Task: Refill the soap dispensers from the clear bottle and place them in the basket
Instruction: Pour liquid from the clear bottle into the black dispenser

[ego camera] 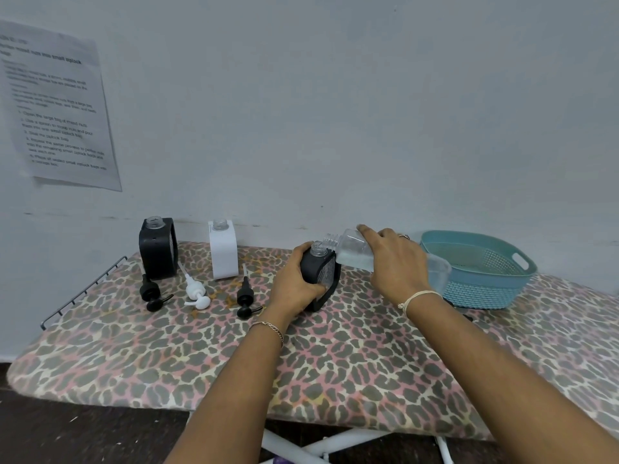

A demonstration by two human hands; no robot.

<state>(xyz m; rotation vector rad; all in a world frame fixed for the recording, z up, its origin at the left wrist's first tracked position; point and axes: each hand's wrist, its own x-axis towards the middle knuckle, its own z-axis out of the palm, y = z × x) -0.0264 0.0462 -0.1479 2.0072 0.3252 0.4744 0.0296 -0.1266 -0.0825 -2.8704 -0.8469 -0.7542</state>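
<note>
The left hand [296, 279] is clamped on the black square plastic dispenser [321, 274]; above it, the right hand [398, 262] grips the tilted clear plastic bottle [355, 252]. Its mouth sits off the neck, so liquid may spill.

Three dispensers: two black [157, 249] [320, 276], one white [223, 249]. Three pumps [150, 293] [196, 291] [246, 296]. One clear bottle [355, 252]. One basket [522, 272].

Leopard-print ironing board [201, 363], taped instruction sheet [57, 108]
</note>
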